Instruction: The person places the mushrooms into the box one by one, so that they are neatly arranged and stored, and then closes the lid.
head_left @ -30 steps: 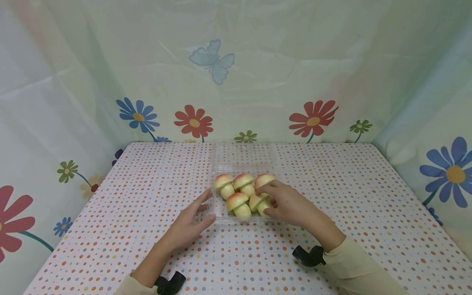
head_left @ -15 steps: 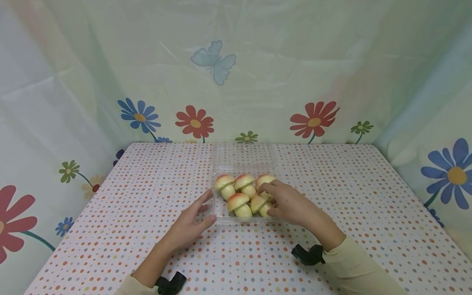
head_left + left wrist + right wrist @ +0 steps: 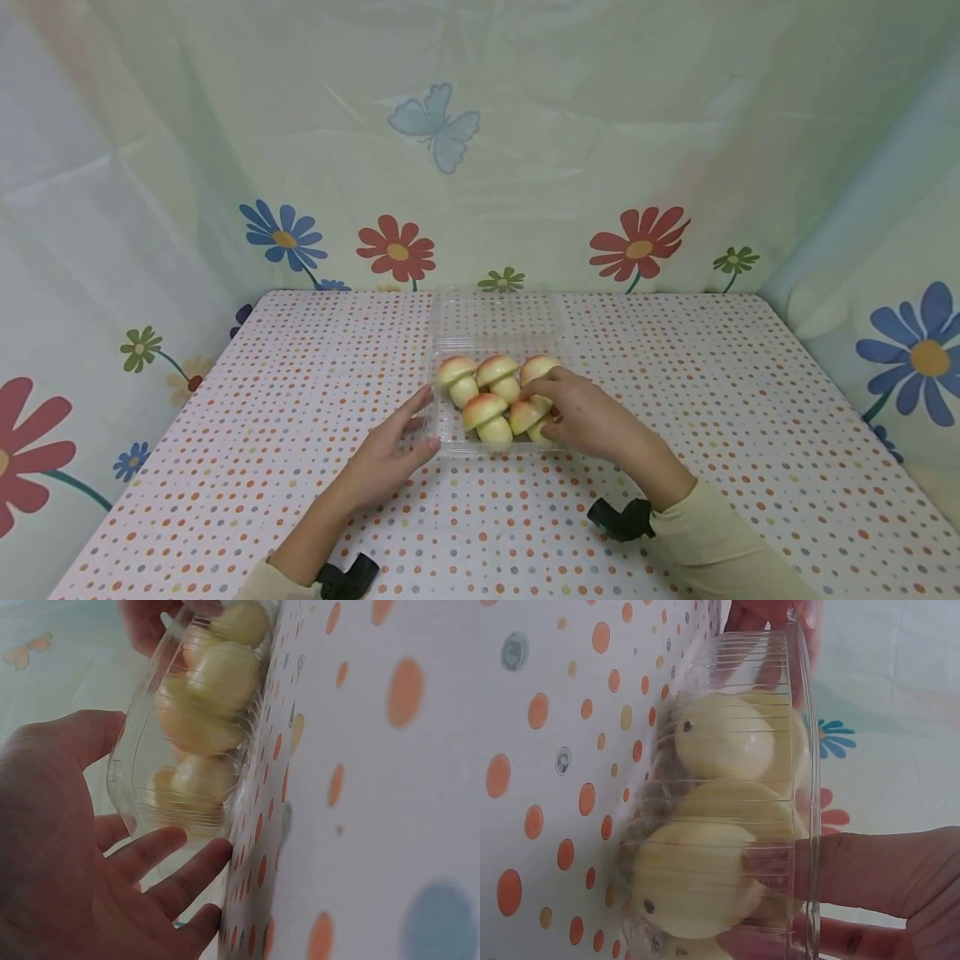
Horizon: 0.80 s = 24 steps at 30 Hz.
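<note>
Our right hand (image 3: 592, 417) reaches into the clear tray (image 3: 444, 427) from its right side, fingers curled, pinching the front right mushroom (image 3: 529, 414) between thumb and fingertips; the right wrist view shows the thumb (image 3: 870, 874) laid against the tray wall with pale stems behind the plastic. Our left hand (image 3: 386, 454) lies at the tray's left edge with the fingers nearly straight and spread, thumb and fingertips touching the tray wall, holding nothing; the left wrist view shows those fingers (image 3: 161, 855) just at the tray's corner. Both forearms come in from the near edge, each in a pale sleeve (image 3: 712, 542) with a black wrist camera (image 3: 618, 518) by the cuff. The tray sits near the middle of the tabletop (image 3: 262, 417), which wears a cloth of coloured dots. It holds five mushrooms: three in the back row, the left one (image 3: 456, 375), the middle one (image 3: 501, 375) and the right one (image 3: 542, 367), and two in front, the front left one (image 3: 487, 417) beside the one we pinch. The tray's lid (image 3: 495, 315) lies open flat behind it. Around the tabletop hangs a curtain (image 3: 150, 167) printed with flowers and a blue butterfly (image 3: 435, 125). We see no writing or labels that can be read.
</note>
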Each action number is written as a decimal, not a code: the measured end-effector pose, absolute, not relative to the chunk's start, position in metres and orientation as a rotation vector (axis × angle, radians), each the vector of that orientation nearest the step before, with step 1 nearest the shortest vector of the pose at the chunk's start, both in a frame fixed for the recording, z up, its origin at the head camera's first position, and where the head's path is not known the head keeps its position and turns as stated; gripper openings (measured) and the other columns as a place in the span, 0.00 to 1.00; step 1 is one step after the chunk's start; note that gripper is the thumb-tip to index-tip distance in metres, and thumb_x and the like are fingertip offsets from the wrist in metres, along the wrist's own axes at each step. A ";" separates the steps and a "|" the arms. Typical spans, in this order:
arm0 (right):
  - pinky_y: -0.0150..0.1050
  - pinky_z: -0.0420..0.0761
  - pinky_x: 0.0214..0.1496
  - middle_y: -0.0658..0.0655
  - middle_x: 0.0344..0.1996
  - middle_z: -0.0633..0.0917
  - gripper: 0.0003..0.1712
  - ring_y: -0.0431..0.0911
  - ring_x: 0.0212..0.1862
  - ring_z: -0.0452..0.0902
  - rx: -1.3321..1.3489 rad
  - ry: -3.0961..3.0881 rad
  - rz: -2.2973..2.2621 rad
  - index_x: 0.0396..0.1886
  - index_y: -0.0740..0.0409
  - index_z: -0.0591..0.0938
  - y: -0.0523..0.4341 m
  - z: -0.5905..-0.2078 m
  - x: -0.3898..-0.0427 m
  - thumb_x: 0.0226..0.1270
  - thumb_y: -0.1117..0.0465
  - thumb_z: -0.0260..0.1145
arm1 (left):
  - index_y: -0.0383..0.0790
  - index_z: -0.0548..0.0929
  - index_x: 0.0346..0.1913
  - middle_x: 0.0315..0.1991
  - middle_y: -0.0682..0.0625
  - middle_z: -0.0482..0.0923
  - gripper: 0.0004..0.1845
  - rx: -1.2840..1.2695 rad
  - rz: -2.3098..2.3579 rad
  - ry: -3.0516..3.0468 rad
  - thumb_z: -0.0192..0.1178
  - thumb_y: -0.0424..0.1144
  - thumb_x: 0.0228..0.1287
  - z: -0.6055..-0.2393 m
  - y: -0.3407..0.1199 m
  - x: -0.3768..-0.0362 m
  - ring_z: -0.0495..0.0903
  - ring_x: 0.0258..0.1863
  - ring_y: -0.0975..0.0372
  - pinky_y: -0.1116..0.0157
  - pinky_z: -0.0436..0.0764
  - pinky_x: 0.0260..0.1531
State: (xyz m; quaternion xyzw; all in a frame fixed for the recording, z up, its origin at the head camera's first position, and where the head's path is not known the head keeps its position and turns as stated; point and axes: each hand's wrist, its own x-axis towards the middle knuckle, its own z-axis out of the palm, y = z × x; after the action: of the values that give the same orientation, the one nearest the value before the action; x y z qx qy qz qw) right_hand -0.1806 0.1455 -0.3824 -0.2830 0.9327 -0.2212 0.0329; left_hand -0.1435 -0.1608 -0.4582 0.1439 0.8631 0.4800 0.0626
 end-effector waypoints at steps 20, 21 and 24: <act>0.40 0.85 0.39 0.61 0.52 0.83 0.25 0.49 0.40 0.84 -0.839 2.882 -0.792 0.56 0.56 0.85 0.153 -0.374 -0.177 0.58 0.72 0.73 | 0.57 0.53 0.84 0.82 0.53 0.58 0.41 0.405 1.471 2.613 0.61 0.49 0.76 -0.458 -0.159 -0.143 0.70 0.75 0.47 0.38 0.71 0.69; 0.40 0.86 0.40 0.61 0.52 0.83 0.25 0.50 0.41 0.84 -0.835 2.881 -0.803 0.57 0.55 0.85 0.155 -0.372 -0.177 0.59 0.71 0.73 | 0.57 0.53 0.84 0.82 0.53 0.58 0.41 0.405 1.472 2.612 0.61 0.49 0.76 -0.458 -0.159 -0.143 0.70 0.75 0.47 0.38 0.71 0.69; 0.42 0.87 0.40 0.61 0.53 0.84 0.23 0.53 0.44 0.85 -0.814 2.900 -0.825 0.57 0.55 0.85 0.157 -0.369 -0.178 0.61 0.69 0.75 | 0.59 0.53 0.84 0.82 0.55 0.59 0.41 0.396 1.473 2.607 0.61 0.49 0.76 -0.458 -0.159 -0.143 0.70 0.75 0.49 0.39 0.72 0.69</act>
State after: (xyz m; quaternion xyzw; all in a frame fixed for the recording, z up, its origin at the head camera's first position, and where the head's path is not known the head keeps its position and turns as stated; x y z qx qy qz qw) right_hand -0.1777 0.1574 -0.3693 -0.2605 0.9286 -0.2641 0.0092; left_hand -0.1433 -0.1591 -0.4583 0.1308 0.8615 0.4869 0.0605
